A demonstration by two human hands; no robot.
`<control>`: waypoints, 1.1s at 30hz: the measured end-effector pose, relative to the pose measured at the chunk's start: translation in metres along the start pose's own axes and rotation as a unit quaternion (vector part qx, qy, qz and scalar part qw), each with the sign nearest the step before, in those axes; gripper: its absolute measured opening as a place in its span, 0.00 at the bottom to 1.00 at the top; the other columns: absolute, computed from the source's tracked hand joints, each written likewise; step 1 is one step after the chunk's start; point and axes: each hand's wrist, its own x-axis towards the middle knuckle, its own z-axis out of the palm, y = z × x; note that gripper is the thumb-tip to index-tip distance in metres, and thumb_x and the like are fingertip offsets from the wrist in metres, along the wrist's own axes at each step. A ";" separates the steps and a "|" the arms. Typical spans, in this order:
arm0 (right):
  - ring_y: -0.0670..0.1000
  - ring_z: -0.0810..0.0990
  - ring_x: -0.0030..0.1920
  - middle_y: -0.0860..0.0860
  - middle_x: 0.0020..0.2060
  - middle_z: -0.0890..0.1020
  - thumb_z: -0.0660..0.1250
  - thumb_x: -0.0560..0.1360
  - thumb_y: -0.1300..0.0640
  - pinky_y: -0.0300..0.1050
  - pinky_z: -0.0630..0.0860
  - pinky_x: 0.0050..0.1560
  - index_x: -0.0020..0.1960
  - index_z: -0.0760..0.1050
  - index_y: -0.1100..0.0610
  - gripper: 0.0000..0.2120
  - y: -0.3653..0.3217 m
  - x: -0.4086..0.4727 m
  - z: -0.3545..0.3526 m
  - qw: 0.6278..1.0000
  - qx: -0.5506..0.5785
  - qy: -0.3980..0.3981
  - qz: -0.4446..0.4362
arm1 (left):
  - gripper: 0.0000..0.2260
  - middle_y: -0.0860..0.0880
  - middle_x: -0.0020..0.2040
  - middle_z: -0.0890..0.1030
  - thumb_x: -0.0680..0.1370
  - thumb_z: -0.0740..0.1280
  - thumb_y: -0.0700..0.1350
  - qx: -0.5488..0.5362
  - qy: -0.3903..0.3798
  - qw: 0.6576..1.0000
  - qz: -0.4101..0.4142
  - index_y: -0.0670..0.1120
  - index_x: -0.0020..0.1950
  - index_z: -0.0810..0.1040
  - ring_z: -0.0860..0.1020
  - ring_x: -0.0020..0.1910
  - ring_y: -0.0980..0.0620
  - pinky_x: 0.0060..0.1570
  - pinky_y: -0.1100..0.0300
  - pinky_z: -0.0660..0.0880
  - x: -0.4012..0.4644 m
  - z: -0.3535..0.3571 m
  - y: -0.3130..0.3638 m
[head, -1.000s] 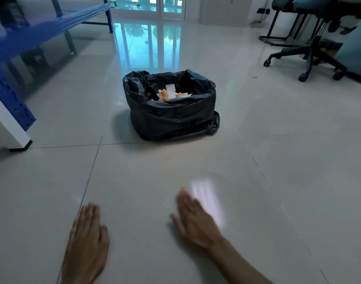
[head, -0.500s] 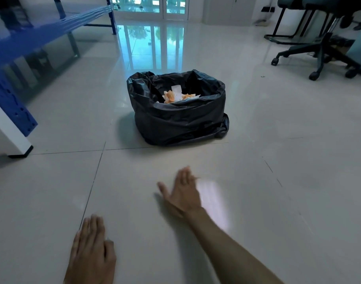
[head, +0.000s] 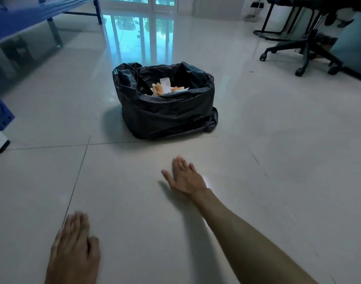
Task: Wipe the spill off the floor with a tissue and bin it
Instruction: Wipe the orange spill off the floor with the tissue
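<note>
Glossy floor tiles (head: 257, 201) carry a black-lined bin (head: 167, 115) holding stained tissues (head: 165, 90). Both the left hand (head: 73, 251) and right hand (head: 185, 177) lie flat, fingers spread, empty. Wet tissue probably tears easily; pinch it bunched.

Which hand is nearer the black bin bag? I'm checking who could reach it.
The right hand, stretched out just short of the black bin bag. The left hand rests much farther back, lower left.

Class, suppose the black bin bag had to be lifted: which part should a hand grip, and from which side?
Probably the near rim of the bin bag, taken from above on the person's side. It is folded over, slack and open at the top, so fingers could pinch it. The right hand lies nearest, flat and open; tissues sit inside.
</note>
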 end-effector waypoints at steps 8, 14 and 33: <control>0.57 0.44 0.78 0.61 0.79 0.45 0.40 0.78 0.30 0.56 0.44 0.77 0.79 0.41 0.64 0.44 0.144 -0.061 -0.038 0.973 0.001 0.055 0.225 | 0.28 0.36 0.67 0.75 0.73 0.50 0.47 0.009 0.019 1.000 -0.003 0.35 0.65 0.75 0.73 0.67 0.40 0.66 0.42 0.65 -0.001 -0.001 0.006; 0.59 0.38 0.78 0.65 0.77 0.42 0.46 0.79 0.31 0.52 0.38 0.75 0.79 0.39 0.64 0.44 0.017 -0.001 0.003 0.991 0.033 0.030 0.124 | 0.27 0.37 0.67 0.75 0.72 0.50 0.46 0.015 0.014 1.000 -0.002 0.36 0.65 0.75 0.72 0.68 0.42 0.67 0.45 0.64 0.000 -0.002 0.007; 0.50 0.50 0.78 0.55 0.79 0.52 0.42 0.78 0.32 0.46 0.46 0.77 0.80 0.50 0.59 0.40 0.121 -0.076 -0.028 0.992 0.005 0.051 0.119 | 0.30 0.40 0.74 0.67 0.75 0.47 0.50 -0.006 -0.099 0.995 -0.004 0.37 0.73 0.66 0.63 0.74 0.45 0.72 0.65 0.39 -0.001 -0.018 0.000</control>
